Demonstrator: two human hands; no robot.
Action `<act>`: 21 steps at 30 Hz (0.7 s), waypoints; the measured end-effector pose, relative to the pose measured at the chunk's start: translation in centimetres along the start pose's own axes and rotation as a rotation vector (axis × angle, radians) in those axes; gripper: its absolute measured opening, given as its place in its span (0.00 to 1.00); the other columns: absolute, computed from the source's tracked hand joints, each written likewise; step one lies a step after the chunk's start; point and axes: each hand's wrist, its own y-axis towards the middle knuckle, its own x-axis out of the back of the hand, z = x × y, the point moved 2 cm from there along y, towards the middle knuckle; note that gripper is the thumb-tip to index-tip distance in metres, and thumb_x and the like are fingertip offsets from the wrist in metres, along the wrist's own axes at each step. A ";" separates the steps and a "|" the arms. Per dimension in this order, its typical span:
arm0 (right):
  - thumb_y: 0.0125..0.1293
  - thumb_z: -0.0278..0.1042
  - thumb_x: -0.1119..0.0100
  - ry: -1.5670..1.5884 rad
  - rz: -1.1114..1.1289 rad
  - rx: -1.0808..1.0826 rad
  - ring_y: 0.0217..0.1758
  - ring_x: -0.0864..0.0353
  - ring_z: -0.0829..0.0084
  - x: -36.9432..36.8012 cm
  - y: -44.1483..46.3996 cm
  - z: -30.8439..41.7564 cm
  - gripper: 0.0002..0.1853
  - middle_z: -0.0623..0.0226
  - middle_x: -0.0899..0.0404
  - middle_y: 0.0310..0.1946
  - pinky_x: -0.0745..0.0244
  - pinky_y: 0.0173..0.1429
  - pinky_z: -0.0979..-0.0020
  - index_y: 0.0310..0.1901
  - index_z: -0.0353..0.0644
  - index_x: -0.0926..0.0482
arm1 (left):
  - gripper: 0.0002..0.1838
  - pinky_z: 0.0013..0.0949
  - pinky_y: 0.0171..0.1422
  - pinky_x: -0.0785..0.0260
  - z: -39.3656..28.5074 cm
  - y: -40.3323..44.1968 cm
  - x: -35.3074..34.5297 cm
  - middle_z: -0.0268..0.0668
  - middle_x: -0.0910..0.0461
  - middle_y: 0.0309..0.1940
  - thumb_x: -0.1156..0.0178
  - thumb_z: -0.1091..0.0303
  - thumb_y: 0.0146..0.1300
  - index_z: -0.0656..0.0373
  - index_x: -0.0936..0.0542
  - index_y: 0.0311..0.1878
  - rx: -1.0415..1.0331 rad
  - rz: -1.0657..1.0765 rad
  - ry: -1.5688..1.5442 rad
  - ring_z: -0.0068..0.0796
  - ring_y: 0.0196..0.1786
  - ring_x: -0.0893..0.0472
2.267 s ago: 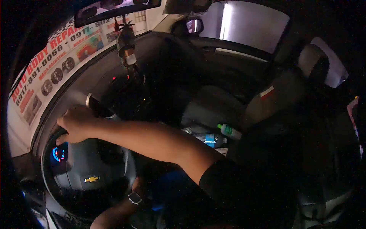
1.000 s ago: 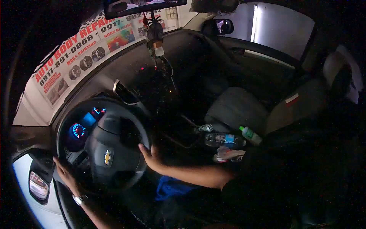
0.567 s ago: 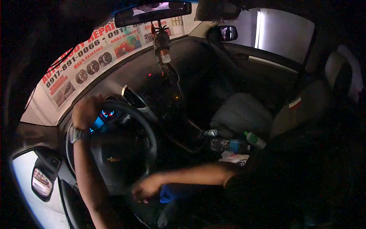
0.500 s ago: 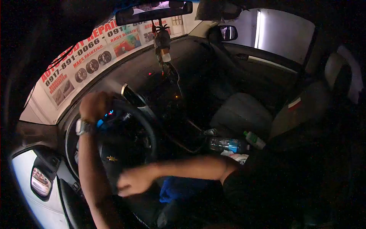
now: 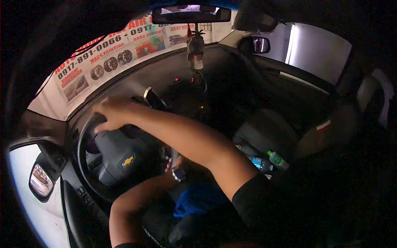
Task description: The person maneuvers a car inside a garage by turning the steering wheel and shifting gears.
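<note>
A dark steering wheel (image 5: 126, 159) with a gold emblem is turned at an angle in front of me. My right hand (image 5: 112, 113) reaches across to its upper left and is closed over the rim, thumb on the near side. Lower down, my left arm crosses under my right forearm. A watch (image 5: 178, 173) is on that wrist, and my left hand (image 5: 182, 162) is at the wheel's lower right, partly hidden by the right arm, fingertips curled round the rim. Blue cloth (image 5: 198, 200) lies below the wheel, near my lap.
A rear-view mirror (image 5: 191, 15) with a hanging ornament (image 5: 196, 51) is above the dashboard. On the passenger side lie a blue-labelled bottle (image 5: 261, 163) and a green-capped bottle (image 5: 278, 160). The driver's door (image 5: 22, 177) stands at left; a printed banner (image 5: 111, 49) shows through the windshield.
The wheel has rotated. My left hand has gone from the top of the wheel to its lower right, while my right hand has risen from below to the upper left rim. The view has shifted slightly.
</note>
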 end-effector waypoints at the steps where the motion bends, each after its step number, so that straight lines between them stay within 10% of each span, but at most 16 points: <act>1: 0.60 0.66 0.33 -0.013 -0.013 -0.133 0.55 0.16 0.49 0.5 -1.2 -0.4 0.32 0.50 0.14 0.47 0.21 0.57 0.51 0.49 0.42 0.18 | 0.12 0.47 0.42 0.20 -1.2 -0.7 -0.9 0.43 0.13 0.35 0.38 0.54 0.60 0.51 0.13 0.38 -0.049 0.037 -0.006 0.46 0.39 0.13; 8: 0.63 0.69 0.36 -0.036 -0.197 -0.469 0.47 0.13 0.47 1.6 -6.2 -1.7 0.33 0.49 0.14 0.42 0.21 0.51 0.51 0.49 0.42 0.17 | 0.12 0.46 0.40 0.20 -4.8 -9.5 -2.1 0.41 0.14 0.34 0.35 0.55 0.56 0.50 0.13 0.38 -0.241 0.219 -0.210 0.44 0.37 0.13; 9: 0.65 0.68 0.38 0.035 -0.353 -0.422 0.44 0.13 0.46 0.7 -7.5 -2.7 0.32 0.48 0.14 0.40 0.21 0.49 0.52 0.48 0.40 0.18 | 0.11 0.46 0.40 0.20 -3.7 -11.4 -1.5 0.41 0.14 0.34 0.35 0.55 0.56 0.50 0.13 0.37 -0.145 0.018 -0.259 0.44 0.37 0.13; 10: 0.66 0.66 0.38 0.059 -0.370 -0.524 0.44 0.13 0.46 0.5 -8.9 -2.8 0.32 0.48 0.14 0.40 0.21 0.49 0.52 0.50 0.40 0.19 | 0.11 0.46 0.38 0.21 -2.1 -14.1 -2.6 0.39 0.15 0.33 0.33 0.59 0.53 0.51 0.15 0.39 0.006 -0.656 -0.339 0.43 0.34 0.15; 14: 0.74 0.58 0.43 0.029 -0.517 -0.806 0.39 0.12 0.51 -2.5 -17.6 -4.4 0.28 0.48 0.14 0.38 0.19 0.45 0.56 0.54 0.36 0.22 | 0.21 0.50 0.56 0.26 5.4 -24.9 0.9 0.48 0.16 0.47 0.35 0.69 0.60 0.59 0.20 0.58 0.774 -1.242 0.063 0.56 0.50 0.18; 16: 0.77 0.55 0.47 0.290 -0.641 -0.928 0.31 0.13 0.58 -5.4 -22.2 -3.1 0.26 0.52 0.14 0.35 0.19 0.39 0.61 0.52 0.34 0.23 | 0.21 0.52 0.59 0.27 8.4 -28.6 0.6 0.52 0.16 0.50 0.40 0.61 0.71 0.59 0.22 0.63 1.132 -1.260 0.266 0.60 0.53 0.18; 19: 0.80 0.54 0.50 0.778 -0.751 -1.225 0.25 0.15 0.64 -7.3 -25.7 3.5 0.26 0.55 0.17 0.31 0.20 0.35 0.64 0.50 0.32 0.24 | 0.26 0.52 0.58 0.26 12.9 -30.9 -5.7 0.53 0.17 0.55 0.44 0.61 0.74 0.53 0.29 0.73 1.396 -1.042 -0.504 0.55 0.53 0.17; 21: 0.80 0.55 0.51 0.679 -0.615 -1.304 0.30 0.15 0.64 -10.7 -28.6 5.3 0.27 0.54 0.18 0.30 0.20 0.38 0.65 0.51 0.32 0.25 | 0.29 0.55 0.55 0.28 14.4 -27.7 -1.3 0.53 0.15 0.47 0.57 0.40 0.79 0.52 0.19 0.60 1.483 -0.965 -0.405 0.58 0.54 0.18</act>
